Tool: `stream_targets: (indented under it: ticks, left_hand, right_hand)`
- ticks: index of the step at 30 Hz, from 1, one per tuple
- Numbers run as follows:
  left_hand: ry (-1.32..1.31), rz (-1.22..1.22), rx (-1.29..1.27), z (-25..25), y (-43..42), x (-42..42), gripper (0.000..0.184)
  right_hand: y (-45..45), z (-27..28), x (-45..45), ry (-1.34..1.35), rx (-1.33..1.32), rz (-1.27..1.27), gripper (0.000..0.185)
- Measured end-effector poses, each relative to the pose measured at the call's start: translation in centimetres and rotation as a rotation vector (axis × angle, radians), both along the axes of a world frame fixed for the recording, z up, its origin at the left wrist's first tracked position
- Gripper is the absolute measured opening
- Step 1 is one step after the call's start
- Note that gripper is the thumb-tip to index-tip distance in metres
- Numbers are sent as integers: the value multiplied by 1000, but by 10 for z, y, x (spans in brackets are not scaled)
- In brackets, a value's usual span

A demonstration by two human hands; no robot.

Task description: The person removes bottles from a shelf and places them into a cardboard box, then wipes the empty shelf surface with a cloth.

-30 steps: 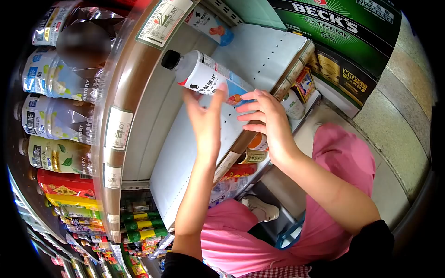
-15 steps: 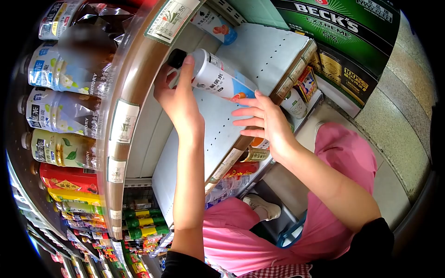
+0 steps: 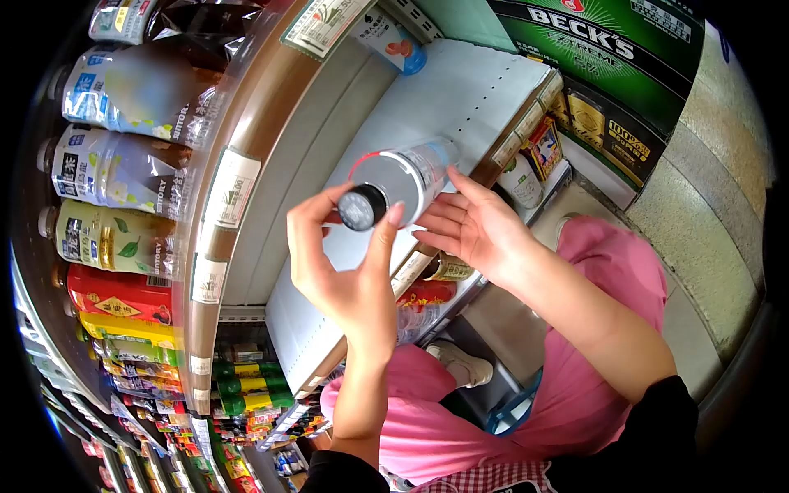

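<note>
A bottle point(image 3: 408, 175) with a black cap point(image 3: 362, 207) is held tilted over the shelf board, its cap end pointing toward me. My left hand point(image 3: 345, 283) grips it by the cap end, thumb on one side and fingers on the other. Beside the bottle's lower body is my right hand point(image 3: 481, 226), palm turned to it with the fingers stretched out. Its fingertips are at the bottle's side; whether they touch I cannot tell. Farther back on the same shelf board point(image 3: 468, 94) stands another bottle with a blue-and-white label point(image 3: 393, 43).
Drink bottles point(image 3: 115, 172) line the shelf at left, behind a clear strip with price tags point(image 3: 234, 187). A green Beck's carton point(image 3: 604, 53) stands at upper right. Under the board, a lower shelf holds a white bottle point(image 3: 521, 181) and other goods. Tiled floor point(image 3: 699, 205) lies at right.
The bottle has turned so its cap now faces me and has come lower and nearer. My left hand has moved right and down with it; my right hand stays close by.
</note>
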State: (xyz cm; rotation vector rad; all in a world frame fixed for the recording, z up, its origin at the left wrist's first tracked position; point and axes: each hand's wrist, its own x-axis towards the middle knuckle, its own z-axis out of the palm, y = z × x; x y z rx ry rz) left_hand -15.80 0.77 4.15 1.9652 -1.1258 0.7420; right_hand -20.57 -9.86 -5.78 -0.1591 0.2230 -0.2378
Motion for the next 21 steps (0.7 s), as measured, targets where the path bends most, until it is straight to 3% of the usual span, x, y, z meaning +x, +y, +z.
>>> stream_targets:
  ticks: [12,17,21]
  left_hand:
    - [106,10,43,-1,43,-18,33]
    - [97,59,29,8,76,-28,34]
    - [258,109,-62,23,117,-49,36]
  right_hand:
    - [13,3,-3,61,-58,43,52]
    - [27,18,-8,19,-211,69,53]
    - [51,26,-11,-27,-269,191,52]
